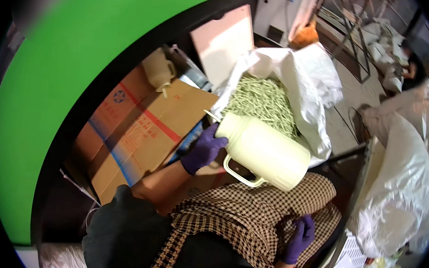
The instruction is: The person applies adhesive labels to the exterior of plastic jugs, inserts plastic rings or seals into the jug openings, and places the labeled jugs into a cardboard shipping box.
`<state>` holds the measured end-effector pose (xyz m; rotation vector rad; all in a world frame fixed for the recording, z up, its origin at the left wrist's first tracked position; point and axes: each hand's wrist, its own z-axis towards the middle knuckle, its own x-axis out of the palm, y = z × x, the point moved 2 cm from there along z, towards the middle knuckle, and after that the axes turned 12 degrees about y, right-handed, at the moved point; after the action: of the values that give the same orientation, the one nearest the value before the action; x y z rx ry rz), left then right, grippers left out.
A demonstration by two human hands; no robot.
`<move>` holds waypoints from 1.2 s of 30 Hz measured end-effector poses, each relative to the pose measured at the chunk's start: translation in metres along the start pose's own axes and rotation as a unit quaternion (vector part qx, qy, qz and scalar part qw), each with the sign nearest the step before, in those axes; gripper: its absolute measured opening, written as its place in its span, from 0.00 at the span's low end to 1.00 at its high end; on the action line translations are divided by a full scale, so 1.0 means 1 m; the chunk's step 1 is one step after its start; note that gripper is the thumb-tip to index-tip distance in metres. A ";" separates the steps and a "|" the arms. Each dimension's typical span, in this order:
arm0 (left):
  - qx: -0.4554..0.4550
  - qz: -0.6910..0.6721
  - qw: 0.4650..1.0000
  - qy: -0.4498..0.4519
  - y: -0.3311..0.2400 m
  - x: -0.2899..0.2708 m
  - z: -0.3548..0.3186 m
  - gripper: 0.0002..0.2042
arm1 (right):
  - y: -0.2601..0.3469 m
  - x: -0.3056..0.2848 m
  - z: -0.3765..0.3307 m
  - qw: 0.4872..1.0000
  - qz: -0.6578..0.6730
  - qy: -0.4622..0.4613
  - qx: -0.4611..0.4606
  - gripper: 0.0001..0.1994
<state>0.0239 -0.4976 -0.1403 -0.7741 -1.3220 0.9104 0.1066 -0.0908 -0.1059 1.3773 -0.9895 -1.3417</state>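
A pale cream plastic jug (pixel 263 152) lies on its side across the person's lap, resting on a brown-and-cream checked cloth (pixel 238 219). Its looped handle faces down toward the cloth, and its narrow top end points to the left, where a thin stick-like part pokes out. The left hand (pixel 204 149), in a purple glove, grips that top end, its fingers curled around the rim and pressed against the plastic. The right hand (pixel 300 238), also purple-gloved, sits lower and to the right, away from the jug, with its fingers curled into a fold of the checked cloth (whether they pinch it tightly cannot be told).

Just behind the jug stands an open white sack (pixel 311 91) filled with small pale green stick-shaped pieces (pixel 262 100). To the left of the left hand lies a flattened brown cardboard box (pixel 139 128) with red and blue stripes, and a second, dirtier cream jug (pixel 159 69) rests at its far edge. More white sacks (pixel 396 188) bulge on the right side. A broad green curved surface (pixel 67 82) fills the far left.
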 end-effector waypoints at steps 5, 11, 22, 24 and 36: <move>0.093 0.418 0.897 0.106 -0.017 0.016 -0.003 0.19 | 0.045 0.007 0.054 0.995 0.057 0.054 -0.068 0.32; 0.070 0.013 0.989 0.126 -0.007 0.050 0.008 0.31 | 0.032 0.047 0.100 0.963 0.150 0.222 0.025 0.30; 0.007 0.027 0.999 0.033 -0.016 -0.087 0.030 0.22 | -0.004 0.062 0.068 0.958 0.274 0.066 -0.057 0.28; -0.016 0.097 0.991 -0.095 -0.013 -0.151 0.032 0.19 | -0.018 0.060 0.067 0.937 0.342 0.048 -0.056 0.31; -0.150 -0.006 0.905 -0.398 -0.018 -0.412 0.045 0.10 | -0.054 0.036 0.084 0.776 0.625 0.078 -0.032 0.28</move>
<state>-0.0266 -0.8735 -0.3075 -0.6368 -2.2235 1.0768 0.0225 -0.1206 -0.1638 0.4607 -1.3318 -0.2173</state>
